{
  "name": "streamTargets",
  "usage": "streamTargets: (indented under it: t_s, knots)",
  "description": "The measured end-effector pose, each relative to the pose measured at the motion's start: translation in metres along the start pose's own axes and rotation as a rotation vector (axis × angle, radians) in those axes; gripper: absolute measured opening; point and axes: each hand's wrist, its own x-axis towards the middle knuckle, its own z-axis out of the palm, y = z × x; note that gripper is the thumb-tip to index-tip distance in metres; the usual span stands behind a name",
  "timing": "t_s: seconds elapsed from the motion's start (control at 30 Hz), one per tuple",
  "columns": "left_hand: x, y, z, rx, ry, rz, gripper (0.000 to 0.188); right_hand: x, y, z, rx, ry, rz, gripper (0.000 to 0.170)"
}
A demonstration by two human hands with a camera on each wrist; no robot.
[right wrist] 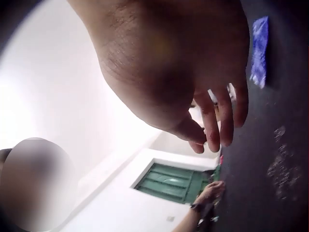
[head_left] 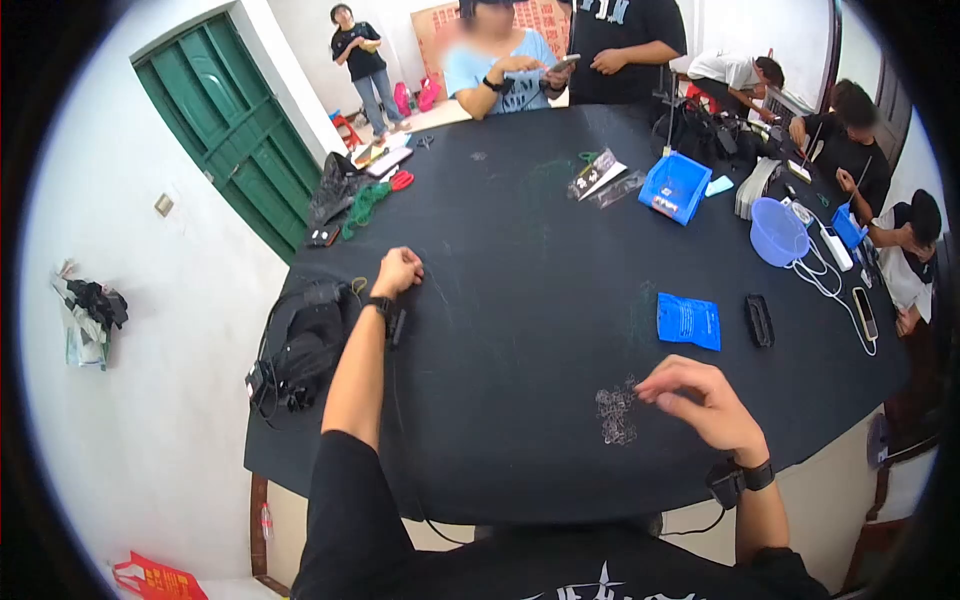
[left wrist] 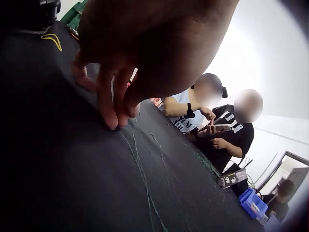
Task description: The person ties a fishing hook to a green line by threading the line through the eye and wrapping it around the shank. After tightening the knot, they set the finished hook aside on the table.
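At the table's left side my left hand (head_left: 400, 271) is low over the black cloth, thumb and fingertips brought together. Thin green threads (left wrist: 137, 164) run from those fingertips across the cloth in the left wrist view, pinched at their end. My right hand (head_left: 705, 405) hovers at the near right, fingers bent and thumb close to the index fingertip. I cannot tell whether something tiny sits between them. Just left of these fingertips lies a loose pile of small clear ring-like pieces (head_left: 616, 415), also seen in the right wrist view.
A blue packet (head_left: 688, 321) and a black tray (head_left: 759, 320) lie beyond my right hand. Farther back stand a blue bin (head_left: 675, 188) and a purple basket (head_left: 779, 232). A black bag (head_left: 310, 345) lies left of my forearm, green netting (head_left: 366, 208) beyond it. People stand across the table.
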Motion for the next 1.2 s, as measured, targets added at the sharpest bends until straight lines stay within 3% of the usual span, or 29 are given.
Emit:
streamTargets:
  t_s: [0.1, 0.3, 0.73, 0.77, 0.83, 0.93, 1.0, 1.07, 1.17, 1.2]
  knots:
    - [0.010, 0.000, -0.005, 0.059, 0.026, 0.012, 0.005, -0.031, 0.043, -0.011, 0.055, 0.176, 0.221, 0.017]
    - [0.024, 0.020, -0.004, 0.163, -0.027, -0.034, 0.007, -0.063, 0.077, -0.009, 0.050, 0.316, 0.398, 0.015]
    - [0.030, 0.008, -0.004, 0.408, 0.274, 0.030, 0.024, -0.057, 0.089, -0.004, -0.202, 0.333, 0.305, 0.014]
    - [0.031, -0.001, -0.005, 0.444, 0.355, 0.168, 0.023, -0.056, 0.086, -0.004, -0.230, 0.322, 0.311, 0.013]
    - [0.009, 0.023, -0.010, 0.500, 0.370, 0.183, 0.026, -0.052, 0.078, -0.005, -0.288, 0.318, 0.340, 0.010]
    - [-0.061, 0.101, 0.012, 0.129, 0.238, 0.173, 0.035, -0.042, 0.063, -0.002, -0.376, 0.278, 0.370, 0.009]
    - [-0.093, 0.123, 0.033, -0.146, 0.135, 0.367, 0.036, -0.030, 0.060, -0.002, -0.435, 0.222, 0.333, 0.012]
    - [-0.144, 0.165, 0.052, -0.204, -0.029, 0.403, 0.037, -0.016, 0.058, 0.004, -0.477, 0.209, 0.332, 0.013]
    - [-0.198, 0.189, 0.082, -0.435, -0.128, 0.279, 0.042, 0.002, 0.057, 0.010, -0.530, 0.180, 0.309, 0.013]
    - [-0.207, 0.188, 0.087, -0.638, -0.234, 0.227, 0.044, 0.006, 0.061, 0.010, -0.565, 0.183, 0.295, 0.012]
